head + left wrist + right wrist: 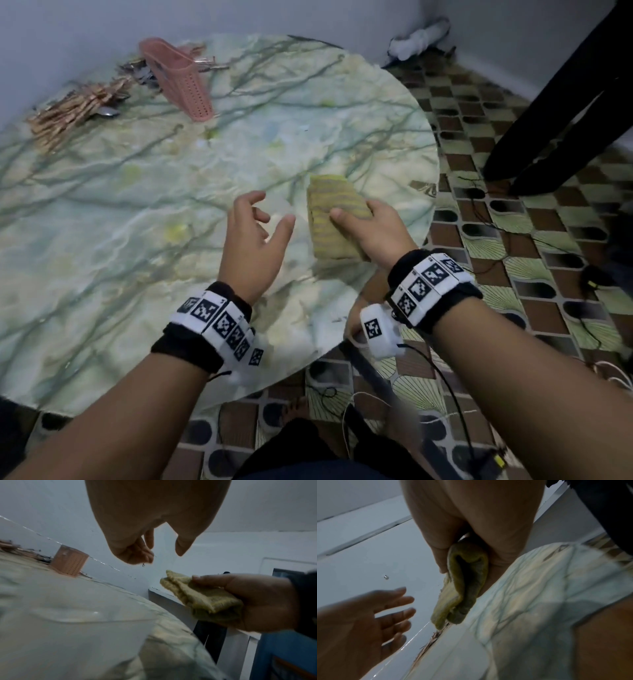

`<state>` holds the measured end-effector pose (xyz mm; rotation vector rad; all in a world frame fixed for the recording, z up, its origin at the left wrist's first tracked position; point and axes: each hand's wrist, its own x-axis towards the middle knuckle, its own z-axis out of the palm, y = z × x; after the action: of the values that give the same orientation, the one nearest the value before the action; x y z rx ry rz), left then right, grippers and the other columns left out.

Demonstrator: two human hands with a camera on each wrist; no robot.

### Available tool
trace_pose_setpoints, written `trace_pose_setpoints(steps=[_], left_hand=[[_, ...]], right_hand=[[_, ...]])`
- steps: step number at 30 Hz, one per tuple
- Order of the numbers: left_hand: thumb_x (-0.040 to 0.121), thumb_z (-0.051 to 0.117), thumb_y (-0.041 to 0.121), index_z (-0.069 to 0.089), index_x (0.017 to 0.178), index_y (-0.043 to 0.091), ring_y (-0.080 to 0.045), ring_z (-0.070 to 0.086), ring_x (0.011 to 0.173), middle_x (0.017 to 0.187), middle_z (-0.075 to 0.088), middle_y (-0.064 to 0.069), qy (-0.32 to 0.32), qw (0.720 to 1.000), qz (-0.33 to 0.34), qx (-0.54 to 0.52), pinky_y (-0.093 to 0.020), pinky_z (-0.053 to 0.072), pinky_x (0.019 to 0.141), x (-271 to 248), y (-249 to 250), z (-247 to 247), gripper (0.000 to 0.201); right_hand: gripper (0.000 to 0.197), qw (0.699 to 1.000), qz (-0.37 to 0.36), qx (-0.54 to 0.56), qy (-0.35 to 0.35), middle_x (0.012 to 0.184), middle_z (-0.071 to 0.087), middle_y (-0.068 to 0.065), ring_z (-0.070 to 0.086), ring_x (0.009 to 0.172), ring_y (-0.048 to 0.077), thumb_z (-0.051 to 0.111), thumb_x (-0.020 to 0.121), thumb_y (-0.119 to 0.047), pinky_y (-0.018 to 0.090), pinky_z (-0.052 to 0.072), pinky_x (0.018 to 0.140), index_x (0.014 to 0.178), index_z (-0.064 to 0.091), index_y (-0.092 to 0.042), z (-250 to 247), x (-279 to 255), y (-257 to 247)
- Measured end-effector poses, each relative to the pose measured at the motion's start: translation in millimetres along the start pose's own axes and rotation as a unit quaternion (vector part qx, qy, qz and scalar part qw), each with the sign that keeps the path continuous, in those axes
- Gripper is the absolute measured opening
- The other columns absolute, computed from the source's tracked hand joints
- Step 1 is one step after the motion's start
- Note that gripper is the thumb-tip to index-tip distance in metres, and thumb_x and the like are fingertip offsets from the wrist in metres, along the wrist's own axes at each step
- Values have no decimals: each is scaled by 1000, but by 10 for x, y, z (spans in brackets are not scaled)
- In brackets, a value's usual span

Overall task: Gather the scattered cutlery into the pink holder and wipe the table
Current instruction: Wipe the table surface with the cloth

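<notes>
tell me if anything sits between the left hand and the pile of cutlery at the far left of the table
Nothing visible does. The left hand hovers empty over bare marbled table, and the stretch up to the cutlery is clear. The pink holder lies tipped to the pile's right, off that line.

One holder (pixel 178 77), one cloth (pixel 330 216)

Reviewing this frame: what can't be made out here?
- Cutlery, head view: far and blurred; count and types unreadable.
- Pink holder: interior not visible in any view.
- Right hand fingers: hidden under the yellow cloth.
- Left hand, left wrist view: a tiny dark speck at the fingers, unidentifiable.
</notes>
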<state>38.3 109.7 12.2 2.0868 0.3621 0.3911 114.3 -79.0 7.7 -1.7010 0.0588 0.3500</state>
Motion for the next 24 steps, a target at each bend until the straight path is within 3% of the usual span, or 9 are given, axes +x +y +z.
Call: trace_pose_setpoints(steps=[3,5,8,12,15,18,21,22,24], left_hand=[[94,68,42,42,139,26,-13,60,101,121,54,0,-63,997,-8,-51,-19,48,80,-114,346,388,55],[94,68,40,40,142,24,-14,59,108,126,53,1,-82,995,-9,-58,-20,49,85,-183,512,624,58],[94,68,37,37,146,23,-15,58,114,132,52,0,-90,994,-21,-49,-27,51,92,-230,649,888,62],[95,68,37,36,148,22,-15,58,115,133,53,0,-85,995,-45,-37,-21,48,87,-200,775,1106,64],[95,68,39,36,147,24,-14,58,115,131,53,1,-83,994,-64,-24,-23,48,87,-121,790,1202,63],[95,68,39,38,147,25,-13,58,114,129,55,3,-81,993,-83,-19,-20,48,84,-11,760,1270,62],[94,68,39,39,145,26,-12,60,112,125,56,5,-60,993,-97,-28,-23,50,87,175,703,1351,60],[94,68,40,39,145,27,-12,60,111,124,56,6,-54,993,-99,-33,-27,52,89,252,689,1376,60],[94,69,40,40,145,28,-12,62,110,123,55,9,-46,992,-106,-41,-33,54,91,398,662,1426,60]], right_hand=[[35,1000,7,4,-4,106,76,0,73,96,17,74,88,-38,45,59,92,116,67,-18,-528,-112,69],[31,1000,3,-12,2,107,75,3,72,98,20,73,88,-34,48,59,92,114,64,-21,-842,-153,151],[26,1000,-11,-23,-6,108,73,5,71,100,24,73,85,-30,52,58,90,108,61,-28,-1180,-159,248],[25,999,-21,-31,-17,107,74,3,71,100,23,74,88,-25,52,57,91,110,62,-28,-1394,-24,291],[21,999,-21,-29,-37,104,75,6,72,99,26,72,90,-22,53,57,92,109,63,-23,-1444,161,243],[19,997,-26,-44,-65,103,73,6,71,97,20,67,95,-15,42,58,90,113,60,-17,-1471,424,146],[19,993,-41,-71,-86,95,69,-3,65,78,-2,61,97,-10,18,54,71,116,59,-14,-1455,768,48],[20,992,-42,-75,-93,95,69,-3,66,78,-1,60,97,-9,17,54,70,116,60,-14,-1426,889,8],[22,990,-42,-88,-106,98,71,0,69,89,11,60,95,-12,27,57,79,116,60,-18,-1328,1123,-67]])
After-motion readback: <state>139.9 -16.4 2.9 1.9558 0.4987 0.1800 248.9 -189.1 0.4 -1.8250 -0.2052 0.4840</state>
